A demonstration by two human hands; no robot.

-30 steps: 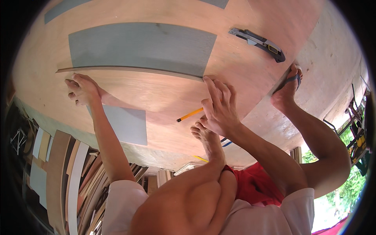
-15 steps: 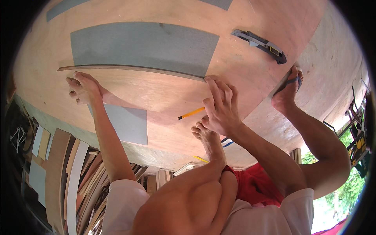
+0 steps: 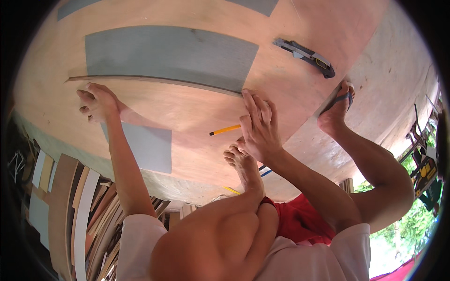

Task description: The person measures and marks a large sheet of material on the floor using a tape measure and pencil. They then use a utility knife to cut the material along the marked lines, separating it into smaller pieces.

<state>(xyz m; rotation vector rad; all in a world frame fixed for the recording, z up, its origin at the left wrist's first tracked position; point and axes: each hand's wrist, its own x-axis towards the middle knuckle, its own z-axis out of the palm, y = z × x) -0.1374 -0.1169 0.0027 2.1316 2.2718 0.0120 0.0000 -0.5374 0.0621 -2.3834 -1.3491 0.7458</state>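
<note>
My left hand (image 3: 98,104) is open on the plywood sheet (image 3: 206,107), fingertips just below the left part of a thin wooden strip (image 3: 154,80). The strip lies along the lower edge of a grey rectangle (image 3: 171,54). My right hand (image 3: 260,126) has its index fingertip at the strip's right end and holds a yellow pencil (image 3: 222,129) among its bent fingers. A utility knife (image 3: 307,56) with grey and black body lies at upper right of the sheet. A paler grey rectangle (image 3: 143,147) is below the strip, partly behind my left arm.
My bare foot (image 3: 241,166) rests below my right hand, the other, in a flip-flop (image 3: 344,103), beside the sheet's right edge on the concrete floor (image 3: 372,107). Stacked boards (image 3: 63,210) stand at lower left; tools (image 3: 424,175) and bright greenery are at far right.
The whole view has shifted slightly. My hands, the strip, the pencil and the knife look unchanged relative to one another.
</note>
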